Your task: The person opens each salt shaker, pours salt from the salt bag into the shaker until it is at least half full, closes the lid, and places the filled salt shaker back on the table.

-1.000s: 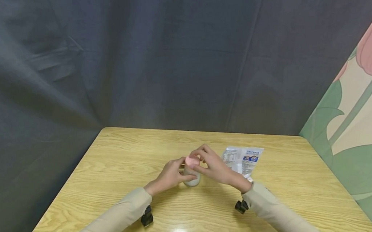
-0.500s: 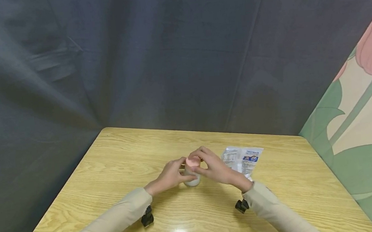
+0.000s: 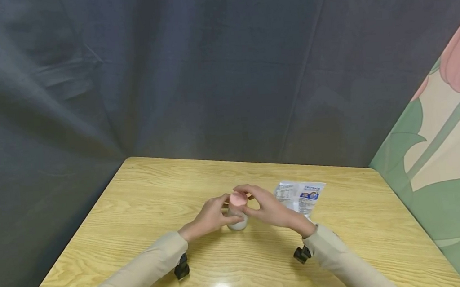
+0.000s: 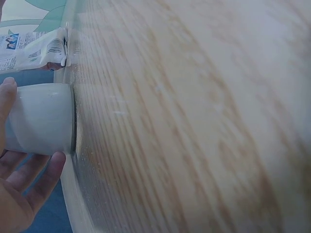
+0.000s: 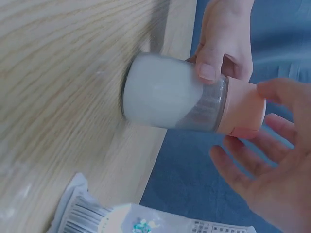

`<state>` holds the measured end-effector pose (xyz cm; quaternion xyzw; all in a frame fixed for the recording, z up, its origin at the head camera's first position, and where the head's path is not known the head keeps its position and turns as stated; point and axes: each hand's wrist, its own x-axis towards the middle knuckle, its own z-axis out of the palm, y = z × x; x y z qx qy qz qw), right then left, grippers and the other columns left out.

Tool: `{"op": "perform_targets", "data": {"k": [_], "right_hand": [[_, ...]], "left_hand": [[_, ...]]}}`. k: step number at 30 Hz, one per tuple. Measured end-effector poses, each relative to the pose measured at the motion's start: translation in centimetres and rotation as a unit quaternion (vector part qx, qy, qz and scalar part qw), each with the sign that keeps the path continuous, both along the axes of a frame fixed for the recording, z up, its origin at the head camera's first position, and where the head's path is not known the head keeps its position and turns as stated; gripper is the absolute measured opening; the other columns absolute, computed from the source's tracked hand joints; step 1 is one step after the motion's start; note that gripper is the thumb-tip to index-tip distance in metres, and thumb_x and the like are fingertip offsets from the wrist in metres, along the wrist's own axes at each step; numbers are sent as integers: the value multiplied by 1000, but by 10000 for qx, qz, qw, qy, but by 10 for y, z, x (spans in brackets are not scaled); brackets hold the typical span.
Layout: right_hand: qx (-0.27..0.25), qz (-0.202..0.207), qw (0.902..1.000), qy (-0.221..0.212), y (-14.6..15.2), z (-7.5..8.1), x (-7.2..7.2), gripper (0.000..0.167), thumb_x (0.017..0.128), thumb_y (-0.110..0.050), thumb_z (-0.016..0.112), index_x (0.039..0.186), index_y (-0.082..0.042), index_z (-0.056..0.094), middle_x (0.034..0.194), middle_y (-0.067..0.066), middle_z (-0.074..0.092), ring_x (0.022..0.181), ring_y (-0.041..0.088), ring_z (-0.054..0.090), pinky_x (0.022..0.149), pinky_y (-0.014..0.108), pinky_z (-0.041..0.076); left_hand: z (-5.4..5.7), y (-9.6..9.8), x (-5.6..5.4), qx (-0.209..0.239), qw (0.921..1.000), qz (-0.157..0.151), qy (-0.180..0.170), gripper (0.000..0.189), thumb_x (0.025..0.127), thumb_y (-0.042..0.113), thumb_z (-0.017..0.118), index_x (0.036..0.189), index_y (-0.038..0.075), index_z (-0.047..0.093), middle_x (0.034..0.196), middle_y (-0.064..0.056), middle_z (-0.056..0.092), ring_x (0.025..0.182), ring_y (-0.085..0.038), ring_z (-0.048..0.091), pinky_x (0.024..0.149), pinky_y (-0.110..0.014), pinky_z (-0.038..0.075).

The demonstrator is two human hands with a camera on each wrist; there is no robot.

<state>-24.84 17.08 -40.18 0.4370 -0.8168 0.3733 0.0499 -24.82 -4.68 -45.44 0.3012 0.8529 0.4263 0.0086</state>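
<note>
A clear jar (image 5: pixel 163 92) partly filled with white stuff stands upright on the table, with a pink cap (image 5: pixel 243 108) on top. My left hand (image 3: pixel 208 218) grips the jar's body from the left, thumb on the near side and fingers behind. From the right, my right hand (image 3: pixel 271 210) holds the cap between thumb and fingers; some of its other fingers hang free below the cap's edge in the right wrist view. In the left wrist view only the lower part of the jar (image 4: pixel 43 119) shows, and the cap is out of sight.
A creased white printed packet (image 3: pixel 309 195) with a barcode lies just right of the jar, behind my right wrist. The wooden table (image 3: pixel 168 180) ends at a dark curtain (image 3: pixel 218 95). A flower-patterned wall hanging (image 3: pixel 437 154) borders the right side.
My right hand has turned a little about the cap, its fingers lower and its wrist slightly further right. The left hand and the jar have stayed in place.
</note>
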Motion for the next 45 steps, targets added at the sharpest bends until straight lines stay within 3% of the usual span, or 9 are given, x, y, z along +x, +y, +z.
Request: {"op": "perform_targets", "data": {"k": [7,11,16,20,25,32,35,45], "right_hand": [[230,-604,9978,117,-4,-4,-2,42,89,-24,77,123,-6,61,99,2,50,88,15,53,75,35,51],[164,-574,9982,30,-4,-5,-1,50,90,-25,77,131,-6,56,111,6,55,96,18,56,79,34,52],[-39,-10,9999,-108,2,-2,-2,53,92,-12,72,139,-4,50,133,11,57,113,21,58,91,44,52],[-43,4,10000,-89,3,0,-2,45,92,-7,71,134,-5,55,125,8,61,107,18,60,87,46,53],[170,-301,9994,25,-1,-1,-1,37,92,-15,73,124,-5,59,111,3,58,95,15,56,81,46,54],[235,-111,9994,-231,-1,1,0,50,92,-9,72,137,-3,53,129,9,60,110,19,60,91,39,53],[173,-107,9993,-316,-2,1,0,48,90,-7,73,135,-1,56,127,11,63,109,20,63,91,38,54],[-76,-565,9984,-10,-9,-2,-1,38,82,-9,81,116,-1,67,113,12,70,96,21,69,82,31,57]], "left_hand": [[-1,3,-1,-27,10000,-6,-52,60,84,36,80,132,9,57,126,-3,65,109,-20,65,88,-29,55],[0,4,-1,-69,10000,-23,-45,60,84,35,80,132,7,57,127,-4,64,110,-21,65,89,-30,55],[0,2,0,-41,10000,-21,-52,62,85,35,79,134,7,55,128,-5,63,110,-22,64,89,-33,55],[0,2,0,-45,10000,-3,-10,59,85,36,79,132,7,57,125,-4,64,108,-21,65,89,-32,55],[0,2,-1,-60,10000,-9,-56,60,85,34,80,133,6,56,126,-6,64,109,-22,65,88,-32,55],[-1,1,-2,-37,10000,-87,13,61,86,35,79,135,7,57,129,-5,63,110,-21,65,89,-33,55],[-1,2,-2,-47,9999,-121,52,60,86,36,78,134,8,57,130,-3,63,110,-20,64,90,-31,54],[3,3,1,-86,9993,318,-151,62,82,37,82,128,3,60,121,-9,68,105,-21,66,84,-30,56]]}}
